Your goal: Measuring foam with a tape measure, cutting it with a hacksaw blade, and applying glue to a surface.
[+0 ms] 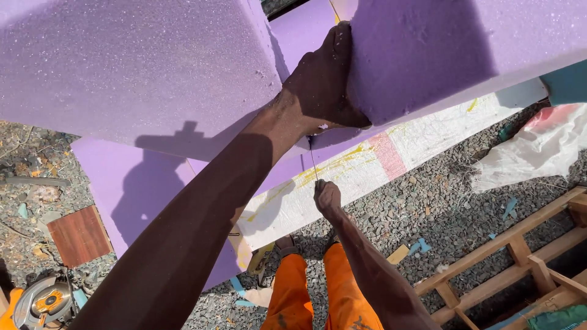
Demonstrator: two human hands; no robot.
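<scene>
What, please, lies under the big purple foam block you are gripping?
Under the purple foam block lie a flat purple foam sheet, a stained white board and grey gravel. Whatever sits directly beneath it is covered.

Outdoor site, hard sunlight, sharp shadows. Gravel ground (422,214) w/ scraps. Wooden frame (513,256) at right, circular saw (46,302) bottom left, brown board (79,235).
</scene>
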